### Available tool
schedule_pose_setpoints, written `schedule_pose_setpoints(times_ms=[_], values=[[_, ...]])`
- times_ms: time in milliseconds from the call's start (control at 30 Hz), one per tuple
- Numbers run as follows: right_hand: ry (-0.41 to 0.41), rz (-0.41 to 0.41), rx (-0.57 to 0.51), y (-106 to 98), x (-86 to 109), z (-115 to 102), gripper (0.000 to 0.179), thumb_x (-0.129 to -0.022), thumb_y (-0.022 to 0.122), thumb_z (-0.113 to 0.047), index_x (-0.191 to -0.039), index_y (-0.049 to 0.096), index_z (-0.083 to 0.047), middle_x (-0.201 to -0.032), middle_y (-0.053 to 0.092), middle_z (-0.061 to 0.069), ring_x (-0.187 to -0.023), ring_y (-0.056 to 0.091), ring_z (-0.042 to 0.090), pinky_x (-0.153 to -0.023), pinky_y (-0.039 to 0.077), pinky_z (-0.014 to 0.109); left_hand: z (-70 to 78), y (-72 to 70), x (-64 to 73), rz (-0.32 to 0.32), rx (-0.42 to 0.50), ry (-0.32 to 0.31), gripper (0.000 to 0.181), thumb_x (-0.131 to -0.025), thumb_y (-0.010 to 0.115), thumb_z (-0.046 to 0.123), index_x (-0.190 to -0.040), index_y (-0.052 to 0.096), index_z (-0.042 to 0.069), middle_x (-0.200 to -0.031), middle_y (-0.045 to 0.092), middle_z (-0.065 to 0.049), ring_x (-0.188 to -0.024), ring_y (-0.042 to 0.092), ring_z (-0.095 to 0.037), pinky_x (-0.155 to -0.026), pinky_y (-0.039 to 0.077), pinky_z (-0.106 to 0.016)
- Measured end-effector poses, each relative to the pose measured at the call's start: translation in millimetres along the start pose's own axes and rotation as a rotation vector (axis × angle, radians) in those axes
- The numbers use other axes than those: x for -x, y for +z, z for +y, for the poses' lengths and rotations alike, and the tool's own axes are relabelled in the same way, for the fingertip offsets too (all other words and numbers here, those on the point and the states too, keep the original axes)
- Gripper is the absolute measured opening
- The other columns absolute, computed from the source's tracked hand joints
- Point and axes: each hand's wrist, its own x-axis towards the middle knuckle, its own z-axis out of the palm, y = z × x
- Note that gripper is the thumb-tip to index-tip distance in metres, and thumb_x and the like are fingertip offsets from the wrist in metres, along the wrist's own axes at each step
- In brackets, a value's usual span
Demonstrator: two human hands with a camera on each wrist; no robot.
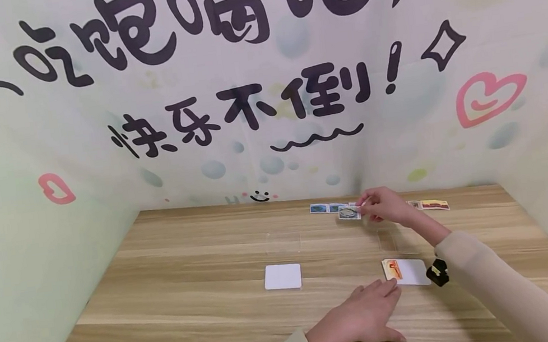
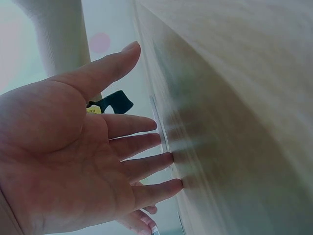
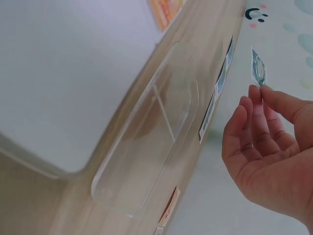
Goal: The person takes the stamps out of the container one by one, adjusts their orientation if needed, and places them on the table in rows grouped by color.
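My right hand (image 1: 384, 204) pinches a small white-bordered picture stamp (image 1: 348, 213) between thumb and fingertips. In the right wrist view the stamp (image 3: 258, 68) stands up from the fingertips, its greenish oval picture showing. Behind it, along the table's back edge, lies a row of blue picture stamps (image 1: 319, 209), partly covered by the hand. Palm down, my left hand (image 1: 364, 316) rests on the table with its fingers straight. Its fingertips reach the near edge of a white card (image 1: 414, 272), on whose left end lies an orange picture stamp (image 1: 393, 270).
A blank white card (image 1: 283, 277) lies left of the hands. Behind the two white cards are clear plastic pieces, one on the left (image 1: 283, 243) and one on the right (image 3: 146, 132). Red and yellow stamps (image 1: 435, 205) lie back right. Printed cloth walls (image 1: 204, 179) bound the table.
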Motion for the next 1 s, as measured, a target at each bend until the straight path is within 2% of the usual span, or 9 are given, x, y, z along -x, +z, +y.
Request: schedule_pose_setpoints(times_ms=[133, 333, 633, 1000], values=[[-0.018, -0.011, -0.018, 2, -3.3, -2, 0.019, -0.103, 0.066, -0.007, -0.112, 0.066, 0.009, -0.094, 0.072, 0.021, -0.071, 0.059, 0.018, -0.062, 0.052, 0.030, 0.2, 1.1, -0.8, 0.004, -0.003, -0.003, 0.087, -0.094, 0.071, 0.061, -0.164, 0.039, 0.020, -0.171, 0.029, 0.010, -0.154, 0.035, -0.012, -0.118, 0.039, -0.036], [-0.013, -0.012, -0.041, 4, -10.3, -4, 0.019, -0.103, 0.067, -0.007, -0.112, 0.066, 0.010, -0.092, 0.073, 0.016, -0.070, 0.059, 0.017, -0.062, 0.053, 0.029, 0.1, 1.3, -1.1, 0.003, -0.002, -0.003, 0.086, -0.094, 0.071, 0.061, -0.163, 0.040, 0.021, -0.171, 0.030, 0.011, -0.154, 0.035, -0.010, -0.117, 0.040, -0.035], [-0.037, -0.012, -0.084, 8, -19.0, -5, 0.022, -0.101, 0.069, -0.007, -0.111, 0.066, 0.012, -0.091, 0.075, 0.018, -0.069, 0.062, 0.017, -0.062, 0.054, 0.030, 0.5, -0.5, 0.6, -0.007, 0.002, -0.007, 0.086, -0.095, 0.071, 0.061, -0.163, 0.040, 0.020, -0.171, 0.030, 0.011, -0.154, 0.034, -0.010, -0.118, 0.039, -0.035], [-0.025, -0.019, -0.114, 13, -26.9, 0, 0.021, -0.101, 0.069, -0.006, -0.112, 0.067, 0.012, -0.090, 0.076, 0.015, -0.070, 0.063, 0.019, -0.062, 0.052, 0.030, 1.0, 0.4, 0.8, 0.001, -0.007, -0.008, 0.086, -0.094, 0.071, 0.061, -0.163, 0.041, 0.020, -0.170, 0.031, 0.011, -0.153, 0.035, -0.010, -0.117, 0.040, -0.034]])
